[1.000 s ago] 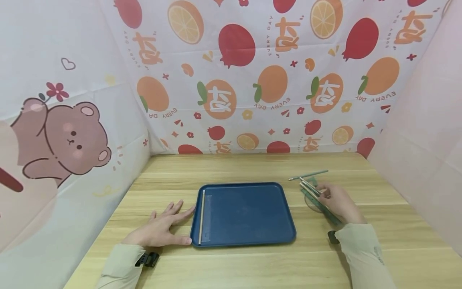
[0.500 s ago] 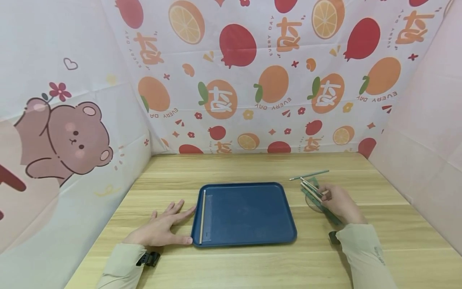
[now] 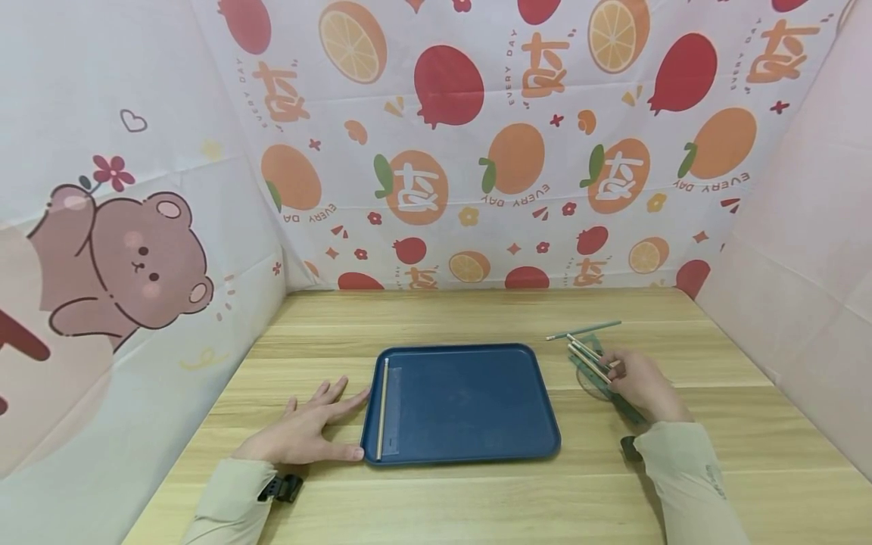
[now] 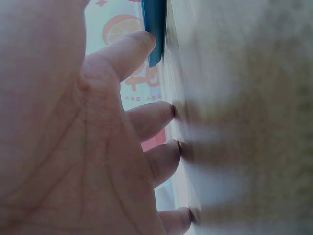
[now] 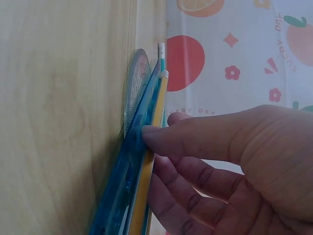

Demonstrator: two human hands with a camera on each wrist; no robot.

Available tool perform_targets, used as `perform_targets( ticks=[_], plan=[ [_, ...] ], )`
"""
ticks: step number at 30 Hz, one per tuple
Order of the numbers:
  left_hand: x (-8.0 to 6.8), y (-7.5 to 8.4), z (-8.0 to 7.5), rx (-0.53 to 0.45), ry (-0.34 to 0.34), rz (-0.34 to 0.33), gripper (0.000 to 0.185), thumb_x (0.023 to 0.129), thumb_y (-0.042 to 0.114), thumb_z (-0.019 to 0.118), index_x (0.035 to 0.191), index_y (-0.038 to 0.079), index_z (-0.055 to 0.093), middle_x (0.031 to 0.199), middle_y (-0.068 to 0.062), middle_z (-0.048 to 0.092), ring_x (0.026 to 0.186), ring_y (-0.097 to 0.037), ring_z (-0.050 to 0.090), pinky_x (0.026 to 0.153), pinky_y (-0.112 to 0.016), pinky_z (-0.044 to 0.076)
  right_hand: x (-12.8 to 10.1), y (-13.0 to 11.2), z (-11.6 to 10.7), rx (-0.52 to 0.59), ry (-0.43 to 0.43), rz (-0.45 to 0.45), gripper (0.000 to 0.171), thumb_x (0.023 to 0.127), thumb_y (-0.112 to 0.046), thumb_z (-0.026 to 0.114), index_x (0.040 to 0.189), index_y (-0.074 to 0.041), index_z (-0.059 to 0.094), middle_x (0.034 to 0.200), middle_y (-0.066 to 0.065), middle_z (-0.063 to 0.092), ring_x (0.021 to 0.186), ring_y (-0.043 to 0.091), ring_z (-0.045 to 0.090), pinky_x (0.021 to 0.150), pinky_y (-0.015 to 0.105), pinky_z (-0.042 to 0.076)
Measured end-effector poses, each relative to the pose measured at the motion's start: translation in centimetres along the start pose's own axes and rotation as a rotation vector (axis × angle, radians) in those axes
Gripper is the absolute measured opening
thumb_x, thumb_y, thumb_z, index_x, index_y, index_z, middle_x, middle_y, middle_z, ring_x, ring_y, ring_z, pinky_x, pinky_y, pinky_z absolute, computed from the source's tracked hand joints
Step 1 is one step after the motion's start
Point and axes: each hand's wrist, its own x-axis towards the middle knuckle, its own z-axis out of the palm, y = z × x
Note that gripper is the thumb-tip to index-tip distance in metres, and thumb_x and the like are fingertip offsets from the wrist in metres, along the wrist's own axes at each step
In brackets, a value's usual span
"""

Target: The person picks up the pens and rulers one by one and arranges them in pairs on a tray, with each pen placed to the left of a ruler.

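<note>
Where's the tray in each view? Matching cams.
Head: lower centre, the whole tray flat on the table.
Left wrist: top, just left of the table surface; only a blue edge of the tray.
Right wrist: not in it.
Shared landmark: the fruit-print backdrop.

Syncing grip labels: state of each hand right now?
Left hand: open, touching the blue tray.
Right hand: closed, holding pencils; cannot tell whether it also grips the blue-green drawing tool.
</note>
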Motion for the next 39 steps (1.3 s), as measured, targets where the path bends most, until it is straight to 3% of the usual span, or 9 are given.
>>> perform_targets(
  ticks=[6, 12, 24, 34, 39],
  plan=[
    [0.08, -0.06, 0.0, 0.004, 0.002, 0.004, 0.101, 0.085, 0.067, 0.081, 0.168, 0.025, 0.04, 0.176, -0.031, 0.016, 0.161, -0.062, 0.008, 0.109, -0.095, 0.0, 0.18, 0.08, 0.1, -0.037, 0.01, -0.002, 0.028, 0.091, 0.013, 0.067, 0.118, 0.006, 0.07, 0.1, 0.019, 0.073, 0.094, 0.031, 0.068, 0.081, 0.042, 0.057],
    [0.07, -0.01, -0.02, 0.003, -0.001, -0.002, 0.102, 0.085, 0.068, 0.081, 0.168, 0.028, 0.039, 0.177, -0.03, 0.016, 0.161, -0.062, 0.008, 0.109, -0.095, 0.0, 0.17, -0.2, 0.15, -0.066, 0.011, -0.006, 0.022, 0.091, 0.011, 0.068, 0.112, 0.004, 0.073, 0.102, 0.021, 0.075, 0.098, 0.035, 0.07, 0.086, 0.053, 0.059],
    [0.1, -0.03, 0.0, 0.008, -0.003, -0.01, 0.102, 0.084, 0.069, 0.081, 0.168, 0.029, 0.039, 0.177, -0.029, 0.016, 0.162, -0.061, 0.008, 0.11, -0.095, 0.0, 0.24, -0.29, 0.22, -0.089, -0.001, -0.006, 0.025, 0.093, 0.011, 0.067, 0.116, 0.005, 0.073, 0.11, 0.026, 0.074, 0.106, 0.043, 0.071, 0.09, 0.058, 0.059],
    [0.14, -0.11, 0.06, 0.008, -0.008, -0.004, 0.1, 0.086, 0.066, 0.082, 0.168, 0.029, 0.038, 0.177, -0.029, 0.015, 0.161, -0.062, 0.008, 0.109, -0.095, 0.001, 0.25, -0.4, 0.24, -0.115, 0.011, -0.042, 0.025, 0.093, 0.01, 0.065, 0.117, 0.005, 0.074, 0.105, 0.022, 0.074, 0.102, 0.039, 0.07, 0.09, 0.058, 0.058],
    [0.06, -0.04, 0.06, 0.003, -0.019, -0.018, 0.1, 0.086, 0.066, 0.081, 0.169, 0.031, 0.038, 0.178, -0.028, 0.014, 0.162, -0.06, 0.007, 0.11, -0.094, 0.0, 0.34, -0.43, 0.26, -0.107, 0.011, -0.034, 0.029, 0.096, 0.009, 0.063, 0.124, 0.006, 0.072, 0.11, 0.024, 0.074, 0.106, 0.041, 0.07, 0.091, 0.058, 0.058]
  ],
)
